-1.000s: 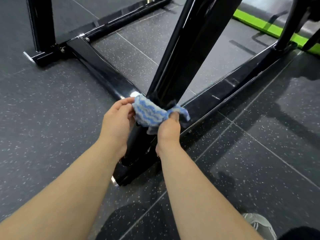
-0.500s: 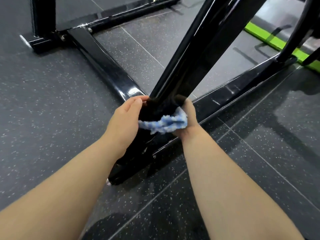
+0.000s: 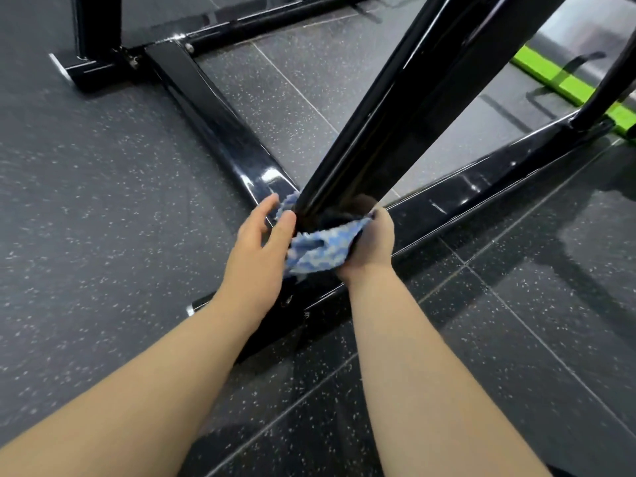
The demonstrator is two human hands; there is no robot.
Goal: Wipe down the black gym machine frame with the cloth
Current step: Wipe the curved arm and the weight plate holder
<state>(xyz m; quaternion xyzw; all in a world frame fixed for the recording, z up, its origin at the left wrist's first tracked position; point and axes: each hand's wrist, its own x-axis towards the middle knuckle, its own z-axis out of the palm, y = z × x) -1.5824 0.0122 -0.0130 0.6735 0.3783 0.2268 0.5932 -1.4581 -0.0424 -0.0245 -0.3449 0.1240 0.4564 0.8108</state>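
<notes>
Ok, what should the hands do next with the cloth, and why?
Probably slide the cloth up the slanted post. It wraps the post's foot, the right hand grips one end, the left hand sits at the other, and most of the post lies above.

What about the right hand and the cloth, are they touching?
Touching. The head view shows the right hand gripping one end of the cloth, which disappears into its grasp at the foot of the black frame post.

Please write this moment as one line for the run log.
phase: wiping | cloth: wrapped round foot of slanted frame post | right hand: grips cloth | left hand: fingers straight, at cloth's left end
</notes>
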